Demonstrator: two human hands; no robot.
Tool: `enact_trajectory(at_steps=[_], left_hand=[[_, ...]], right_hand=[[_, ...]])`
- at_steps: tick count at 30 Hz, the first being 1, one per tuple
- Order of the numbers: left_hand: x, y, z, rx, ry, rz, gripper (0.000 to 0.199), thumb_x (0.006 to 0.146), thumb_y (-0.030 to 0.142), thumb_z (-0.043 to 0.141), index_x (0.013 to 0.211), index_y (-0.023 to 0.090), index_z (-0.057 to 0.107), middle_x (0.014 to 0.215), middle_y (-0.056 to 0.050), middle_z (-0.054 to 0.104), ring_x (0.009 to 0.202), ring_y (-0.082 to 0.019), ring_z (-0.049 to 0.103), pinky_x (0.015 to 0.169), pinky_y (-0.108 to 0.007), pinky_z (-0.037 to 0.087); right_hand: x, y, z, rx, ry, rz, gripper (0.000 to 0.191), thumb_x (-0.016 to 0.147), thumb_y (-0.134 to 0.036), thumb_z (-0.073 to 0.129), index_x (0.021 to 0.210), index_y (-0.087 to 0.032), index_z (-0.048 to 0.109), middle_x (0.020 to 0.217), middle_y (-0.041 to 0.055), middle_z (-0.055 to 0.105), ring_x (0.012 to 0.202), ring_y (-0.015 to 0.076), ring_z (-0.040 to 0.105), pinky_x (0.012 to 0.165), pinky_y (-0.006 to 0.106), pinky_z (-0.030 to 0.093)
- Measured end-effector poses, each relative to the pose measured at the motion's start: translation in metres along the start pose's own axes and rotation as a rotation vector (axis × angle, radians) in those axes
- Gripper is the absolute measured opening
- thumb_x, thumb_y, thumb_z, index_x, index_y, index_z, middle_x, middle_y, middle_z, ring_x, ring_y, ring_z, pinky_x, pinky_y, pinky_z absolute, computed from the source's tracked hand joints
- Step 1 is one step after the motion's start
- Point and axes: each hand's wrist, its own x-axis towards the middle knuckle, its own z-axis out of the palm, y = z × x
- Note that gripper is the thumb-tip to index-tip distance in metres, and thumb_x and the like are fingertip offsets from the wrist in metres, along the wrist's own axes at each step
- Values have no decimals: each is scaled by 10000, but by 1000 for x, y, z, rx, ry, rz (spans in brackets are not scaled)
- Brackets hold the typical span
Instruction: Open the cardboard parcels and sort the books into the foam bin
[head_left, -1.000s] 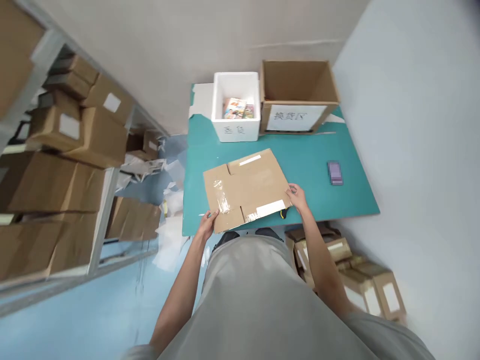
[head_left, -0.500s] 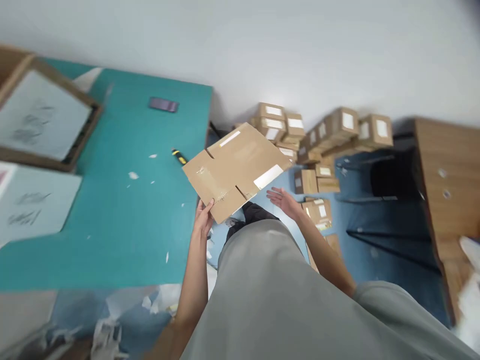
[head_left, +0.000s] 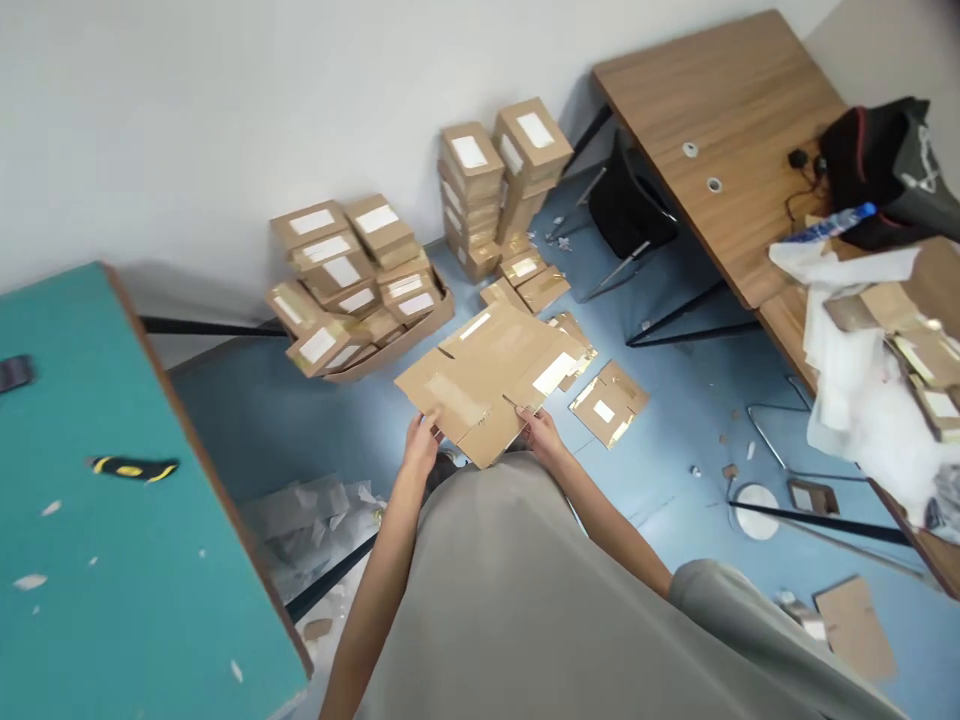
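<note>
A flattened cardboard box [head_left: 480,370] with slots, white labels and a strip of tape is held out in front of my body. My left hand [head_left: 424,442] grips its near left edge, thumb on top. On the near right edge my right hand [head_left: 538,434] has closed on the cardboard by a slot. Beyond and below it on the floor lie more flattened boxes, one [head_left: 609,403] to the right and another [head_left: 574,345] partly hidden behind the piece I hold.
A teal table [head_left: 150,560] on the left carries a yellow-and-black utility knife [head_left: 135,468]. Labelled cartons fill an open box [head_left: 405,345] near the wall, with stacked cartons [head_left: 471,185] beside it. A black chair [head_left: 630,205] stands by a wooden table [head_left: 720,90] holding packing material.
My view has turned right, away from the teal table. My right hand, open and apart from the cardboard before, now holds its edge. The left hand has kept its grip.
</note>
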Motion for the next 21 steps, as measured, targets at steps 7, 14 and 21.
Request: enact_trajectory(at_steps=[7,14,21], left_hand=[[27,-94,201,341,-189,-183,387,693,15,810,971,187,603,893,-26,774,777,-136,747,819,-272,618],[-14,-213,351,738,-493,-374,321,707,13,842,931,165,670,882,-46,764,777,-139,731,864,-304,628],[-62,-293,380,1231,-715,-665,248,666,110,921,743,136,686,722,-66,715,727,-224,738,808,-386,640]], right_hand=[[45,-22,-222,-84,443,-32,590,646,-698,721,949,-193,679,967,131,813,905,298,770,703,363,615],[25,-29,-414,-144,722,-79,742,689,-819,680,989,-142,729,1021,162,823,943,310,769,755,352,615],[3,-28,-534,-370,973,58,722,835,-674,714,1248,-82,731,980,199,824,904,315,803,759,379,631]])
